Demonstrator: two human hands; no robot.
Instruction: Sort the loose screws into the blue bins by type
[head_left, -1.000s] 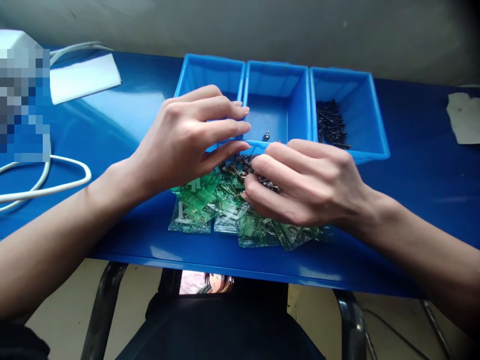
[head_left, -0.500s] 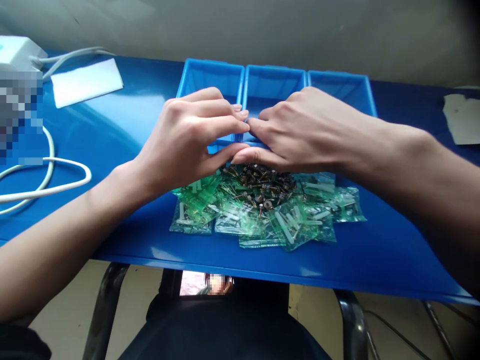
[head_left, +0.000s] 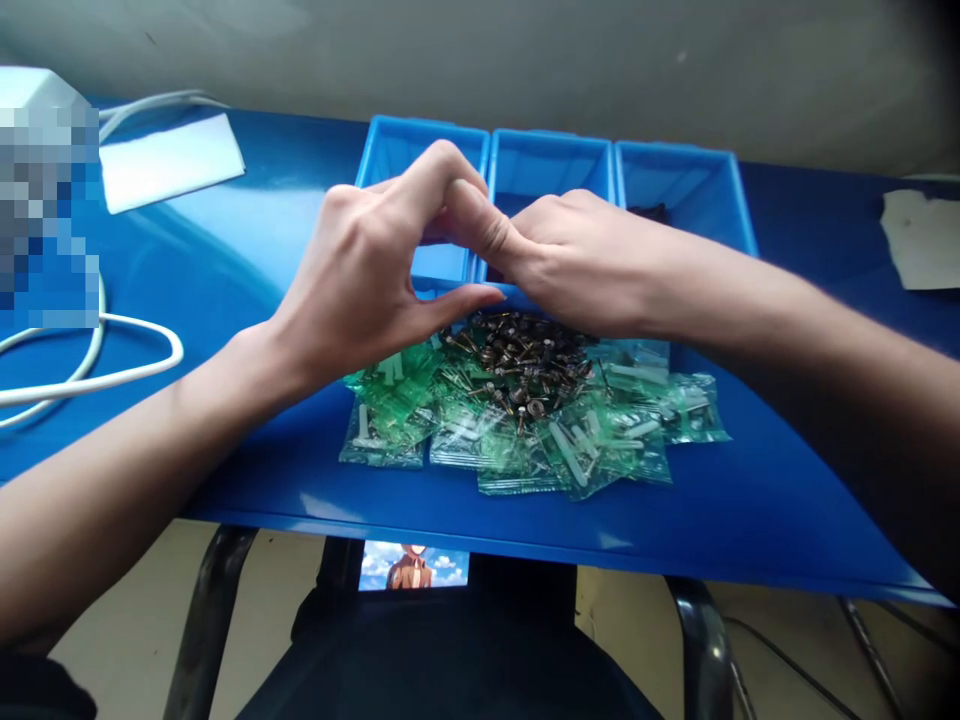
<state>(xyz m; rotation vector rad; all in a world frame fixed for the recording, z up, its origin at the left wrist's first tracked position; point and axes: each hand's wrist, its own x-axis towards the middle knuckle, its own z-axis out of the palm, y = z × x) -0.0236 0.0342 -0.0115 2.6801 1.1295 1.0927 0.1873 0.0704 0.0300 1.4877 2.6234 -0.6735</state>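
Observation:
My left hand (head_left: 367,270) and my right hand (head_left: 592,260) meet fingertip to fingertip above the near rims of the left blue bin (head_left: 409,150) and the middle blue bin (head_left: 551,160). The left fingers are bent down over the right fingertips, with the thumb stretched out below. Both hands look pinched; anything between them is hidden. Just below the hands, a pile of small dark screws (head_left: 517,360) lies on several green plastic packets (head_left: 540,445) holding white plugs.
A third blue bin (head_left: 679,175) at the right holds black screws (head_left: 649,212). A white cable (head_left: 112,375) and white paper (head_left: 169,160) lie at the left, another paper (head_left: 919,240) at the far right. A lit phone screen (head_left: 412,566) shows below the table's front edge.
My right hand has left the screw pile and risen to meet the left hand over the bins. The left fingers, stretched out before, have curled down onto the right fingertips.

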